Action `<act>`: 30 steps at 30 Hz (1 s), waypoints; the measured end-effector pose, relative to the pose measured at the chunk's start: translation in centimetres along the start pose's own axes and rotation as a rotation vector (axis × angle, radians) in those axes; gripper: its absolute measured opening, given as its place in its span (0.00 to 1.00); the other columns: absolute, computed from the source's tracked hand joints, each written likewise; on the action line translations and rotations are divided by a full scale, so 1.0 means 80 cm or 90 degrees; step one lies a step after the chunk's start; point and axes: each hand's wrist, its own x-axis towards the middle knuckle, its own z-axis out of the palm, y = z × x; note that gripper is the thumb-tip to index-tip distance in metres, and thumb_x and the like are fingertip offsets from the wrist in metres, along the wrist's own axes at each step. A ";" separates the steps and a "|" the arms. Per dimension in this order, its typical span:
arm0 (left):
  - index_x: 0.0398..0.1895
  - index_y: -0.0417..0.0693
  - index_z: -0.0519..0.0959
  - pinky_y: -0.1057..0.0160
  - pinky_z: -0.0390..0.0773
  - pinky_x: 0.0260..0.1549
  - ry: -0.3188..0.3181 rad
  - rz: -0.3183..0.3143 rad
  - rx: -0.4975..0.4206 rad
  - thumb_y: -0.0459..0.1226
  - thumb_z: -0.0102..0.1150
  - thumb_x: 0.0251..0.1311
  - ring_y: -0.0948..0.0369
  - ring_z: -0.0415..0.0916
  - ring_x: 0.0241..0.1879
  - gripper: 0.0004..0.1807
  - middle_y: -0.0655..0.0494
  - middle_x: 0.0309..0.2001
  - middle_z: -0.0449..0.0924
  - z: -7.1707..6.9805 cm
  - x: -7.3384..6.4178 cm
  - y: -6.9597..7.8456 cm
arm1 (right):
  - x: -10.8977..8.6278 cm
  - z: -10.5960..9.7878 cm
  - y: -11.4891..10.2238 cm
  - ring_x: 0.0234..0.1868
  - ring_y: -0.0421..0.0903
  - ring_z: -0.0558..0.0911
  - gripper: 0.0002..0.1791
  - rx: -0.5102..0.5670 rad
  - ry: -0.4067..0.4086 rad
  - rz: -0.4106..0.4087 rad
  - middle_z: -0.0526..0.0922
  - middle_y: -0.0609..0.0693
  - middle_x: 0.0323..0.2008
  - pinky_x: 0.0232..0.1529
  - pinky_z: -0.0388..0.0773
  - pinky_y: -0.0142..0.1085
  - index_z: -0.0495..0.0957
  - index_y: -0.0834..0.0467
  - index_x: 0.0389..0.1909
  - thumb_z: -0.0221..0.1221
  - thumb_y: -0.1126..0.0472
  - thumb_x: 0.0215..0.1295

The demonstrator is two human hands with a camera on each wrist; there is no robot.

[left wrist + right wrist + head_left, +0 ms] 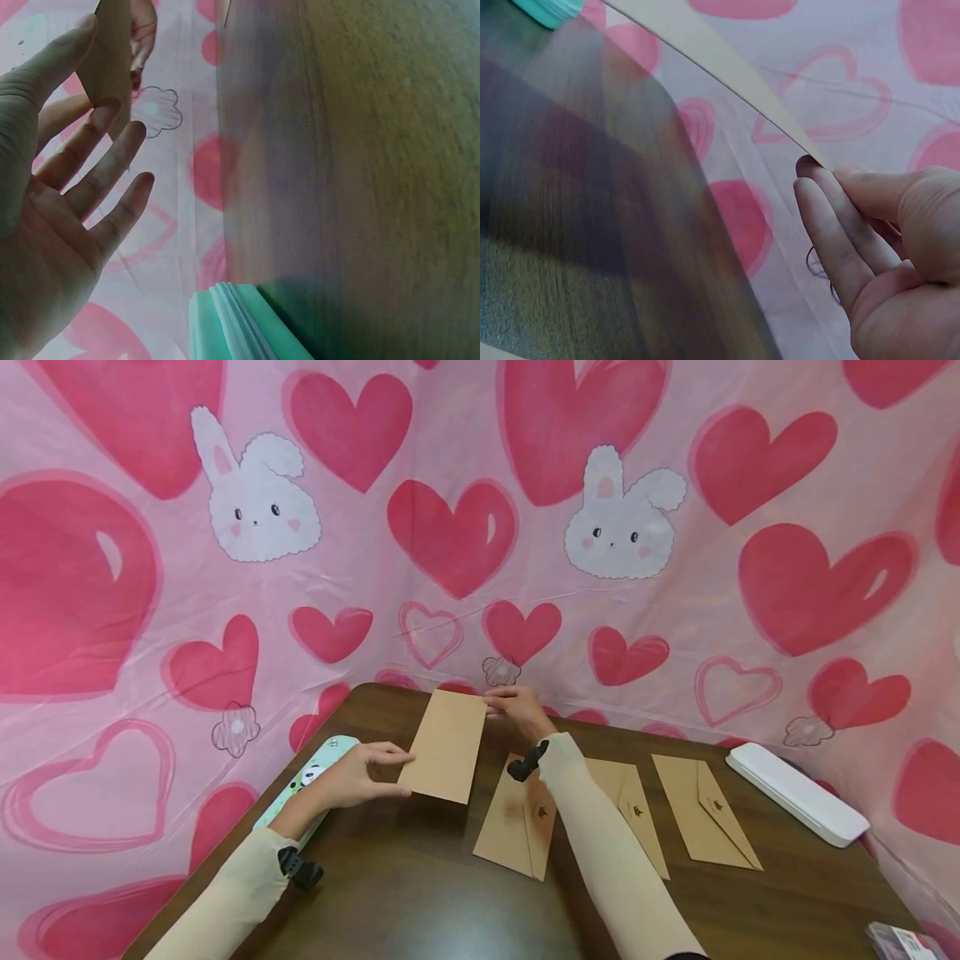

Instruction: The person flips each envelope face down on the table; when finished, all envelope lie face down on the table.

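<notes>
A brown kraft envelope (pixel 444 747) is held up above the table between both hands, its plain side toward the head camera. My left hand (pixel 360 774) pinches its lower left edge between thumb and fingers; the left wrist view shows the other fingers of that hand (pixel 67 180) spread loosely. At the upper right corner, my right hand (pixel 519 708) pinches it with thumb and fingertips. In the right wrist view the envelope (pixel 727 75) appears nearly edge-on, its corner between the thumb and fingers of the right hand (pixel 885 232).
Three more kraft envelopes, one (pixel 510 827) below the right forearm, one (pixel 626 797) partly behind it and one (pixel 693 810) farther right, lie on the brown table (pixel 420 893). A mint pencil case (pixel 330 752) is at left, a white case (pixel 795 793) at right, a clear box (pixel 903 942) bottom right.
</notes>
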 end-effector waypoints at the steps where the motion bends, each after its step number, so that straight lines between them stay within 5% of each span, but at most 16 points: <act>1: 0.63 0.44 0.82 0.49 0.86 0.48 -0.004 -0.002 -0.003 0.47 0.79 0.53 0.47 0.82 0.51 0.34 0.55 0.52 0.85 -0.001 -0.001 0.000 | 0.001 0.002 -0.002 0.30 0.41 0.89 0.17 0.002 0.003 -0.002 0.89 0.63 0.46 0.59 0.77 0.57 0.82 0.73 0.55 0.64 0.69 0.69; 9: 0.65 0.40 0.79 0.56 0.86 0.48 -0.030 -0.007 0.018 0.48 0.77 0.55 0.58 0.82 0.50 0.36 0.52 0.54 0.85 -0.007 -0.001 -0.003 | 0.002 0.012 -0.006 0.29 0.45 0.90 0.16 -0.024 0.011 -0.025 0.90 0.63 0.43 0.58 0.78 0.61 0.83 0.72 0.53 0.65 0.68 0.68; 15: 0.67 0.40 0.78 0.53 0.83 0.54 -0.080 -0.037 0.092 0.51 0.73 0.59 0.54 0.83 0.55 0.36 0.51 0.57 0.84 -0.002 0.002 -0.013 | 0.002 0.013 0.015 0.33 0.51 0.91 0.12 -0.088 0.007 -0.014 0.90 0.58 0.37 0.50 0.85 0.55 0.86 0.70 0.47 0.67 0.68 0.66; 20: 0.64 0.34 0.79 0.50 0.82 0.55 -0.119 -0.048 0.126 0.46 0.73 0.60 0.51 0.84 0.54 0.33 0.46 0.56 0.85 0.006 0.007 -0.016 | -0.003 0.023 0.037 0.33 0.52 0.90 0.10 -0.238 -0.008 -0.031 0.90 0.61 0.40 0.42 0.88 0.44 0.87 0.66 0.46 0.67 0.67 0.66; 25: 0.62 0.38 0.81 0.51 0.81 0.51 -0.139 -0.099 0.245 0.46 0.75 0.57 0.55 0.82 0.50 0.32 0.47 0.53 0.86 0.010 0.008 -0.012 | -0.004 0.040 0.051 0.47 0.53 0.86 0.12 -0.426 -0.024 -0.056 0.89 0.57 0.49 0.46 0.84 0.42 0.89 0.60 0.46 0.70 0.60 0.64; 30: 0.62 0.41 0.82 0.54 0.80 0.46 -0.155 -0.130 0.331 0.47 0.76 0.57 0.58 0.79 0.45 0.32 0.50 0.50 0.84 0.017 0.009 -0.005 | -0.003 0.049 0.060 0.55 0.54 0.84 0.14 -0.524 -0.046 -0.074 0.89 0.55 0.51 0.56 0.82 0.45 0.89 0.60 0.48 0.71 0.58 0.64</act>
